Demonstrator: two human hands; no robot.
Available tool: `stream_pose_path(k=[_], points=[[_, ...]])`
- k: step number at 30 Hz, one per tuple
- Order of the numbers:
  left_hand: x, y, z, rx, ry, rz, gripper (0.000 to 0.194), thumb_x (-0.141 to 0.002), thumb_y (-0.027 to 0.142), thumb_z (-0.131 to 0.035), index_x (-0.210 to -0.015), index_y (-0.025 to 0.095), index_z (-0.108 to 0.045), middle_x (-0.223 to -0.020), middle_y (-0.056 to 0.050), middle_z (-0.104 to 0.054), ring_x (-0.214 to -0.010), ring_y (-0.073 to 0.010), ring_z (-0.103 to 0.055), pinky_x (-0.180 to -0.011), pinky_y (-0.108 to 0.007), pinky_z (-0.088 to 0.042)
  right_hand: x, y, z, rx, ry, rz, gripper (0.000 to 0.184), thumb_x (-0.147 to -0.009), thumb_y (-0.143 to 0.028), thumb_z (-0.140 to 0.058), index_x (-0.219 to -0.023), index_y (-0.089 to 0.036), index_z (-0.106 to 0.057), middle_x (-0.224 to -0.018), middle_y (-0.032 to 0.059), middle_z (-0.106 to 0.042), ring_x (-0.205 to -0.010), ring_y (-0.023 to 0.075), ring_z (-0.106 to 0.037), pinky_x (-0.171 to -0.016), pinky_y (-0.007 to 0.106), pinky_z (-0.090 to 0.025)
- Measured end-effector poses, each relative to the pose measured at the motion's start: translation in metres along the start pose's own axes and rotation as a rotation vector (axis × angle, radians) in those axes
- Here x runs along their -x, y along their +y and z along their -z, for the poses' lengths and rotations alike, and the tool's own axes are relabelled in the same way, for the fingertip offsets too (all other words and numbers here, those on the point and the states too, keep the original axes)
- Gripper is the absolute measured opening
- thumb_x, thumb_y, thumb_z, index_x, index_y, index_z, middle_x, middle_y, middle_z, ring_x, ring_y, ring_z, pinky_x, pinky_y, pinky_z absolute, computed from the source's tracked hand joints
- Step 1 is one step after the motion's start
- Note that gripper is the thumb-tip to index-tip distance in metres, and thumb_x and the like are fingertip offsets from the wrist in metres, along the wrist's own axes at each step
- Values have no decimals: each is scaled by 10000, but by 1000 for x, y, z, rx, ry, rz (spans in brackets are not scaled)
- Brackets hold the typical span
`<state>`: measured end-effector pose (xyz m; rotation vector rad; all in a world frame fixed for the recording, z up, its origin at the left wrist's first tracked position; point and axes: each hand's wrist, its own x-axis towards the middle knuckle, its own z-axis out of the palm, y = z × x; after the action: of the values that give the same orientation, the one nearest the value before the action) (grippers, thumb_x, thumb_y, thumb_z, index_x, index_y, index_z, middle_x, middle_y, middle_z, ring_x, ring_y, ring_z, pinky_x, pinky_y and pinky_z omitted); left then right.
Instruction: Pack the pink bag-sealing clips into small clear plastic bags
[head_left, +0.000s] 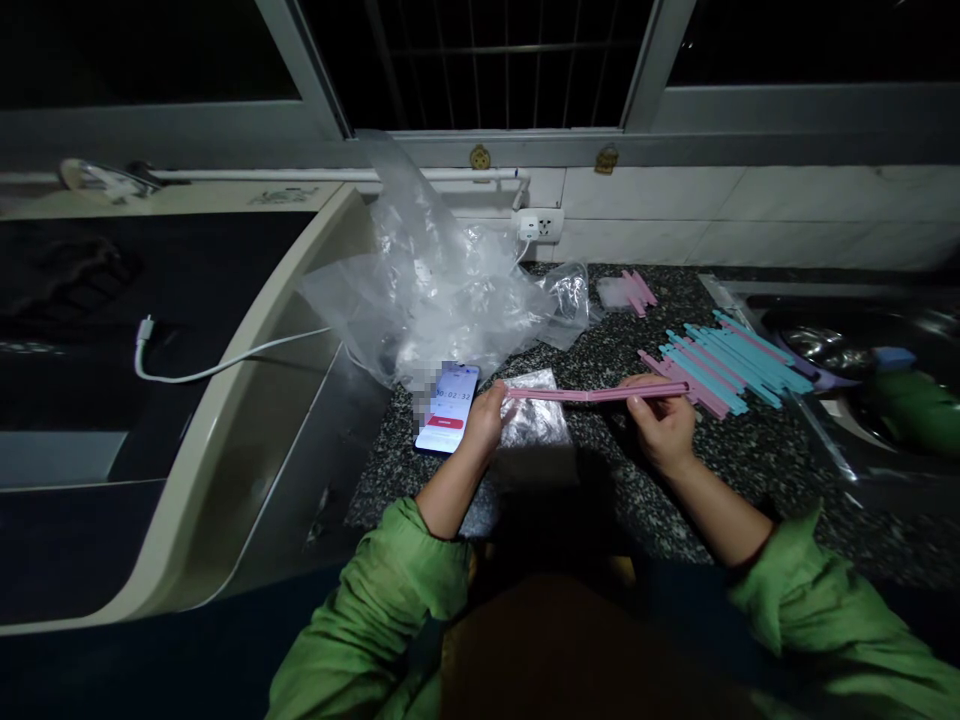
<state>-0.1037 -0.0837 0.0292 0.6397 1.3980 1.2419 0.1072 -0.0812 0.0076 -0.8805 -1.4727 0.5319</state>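
My left hand (pixel 486 422) is closed on the left end of a long, narrow pink plastic strip (pixel 555 394). My right hand (pixel 666 428) grips the same strip near its right end, thumb in front. The strip is held level and bends slightly near its middle. Below it stands a small box with a shiny silver top (pixel 534 425). Beside my left hand lies a phone (pixel 450 405) with a running timer on its lit screen. Just beyond my right hand is a pile of blue and pink strips (pixel 731 358), partly overlapping one another.
A crumpled clear plastic bag (pixel 457 280) fills the back of the speckled counter (pixel 420 490). Several pink strips (pixel 639 292) lie by a small clear packet. At left stands a washing machine (pixel 247 330) with a white cable (pixel 225 368); a sink (pixel 847 455) is at right.
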Motion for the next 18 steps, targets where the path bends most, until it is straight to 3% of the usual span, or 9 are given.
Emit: stream_pose_path(k=[5, 11, 18], points=[[0, -1, 0, 21, -14, 3, 255, -801, 245, -468, -604, 129, -580, -663, -44, -591, -702, -142, -537, -675, -234, -453, 1, -1, 0, 10, -15, 55, 87, -777, -293, -577, -805, -216, -548, -754, 26, -598, -740, 166, -586, -690, 338, -499], [-4, -9, 1, -3, -77, -33, 319, -738, 387, -554, -535, 143, -525, -562, -2, -522, -594, -119, -479, -604, -229, -419, 4, 2, 2, 103, -78, 117, 77, -772, -270, -569, -817, -216, -536, -769, 37, -590, -752, 179, -572, -708, 373, -492], [-10, -18, 4, -101, -103, -109, 337, -747, 428, -519, -564, 146, -543, -553, -7, -515, -558, -125, -454, -586, -249, -378, 6, 8, -2, 291, -202, 183, 187, -705, -288, -649, -866, -230, -573, -832, 42, -625, -813, 203, -591, -743, 392, -496]])
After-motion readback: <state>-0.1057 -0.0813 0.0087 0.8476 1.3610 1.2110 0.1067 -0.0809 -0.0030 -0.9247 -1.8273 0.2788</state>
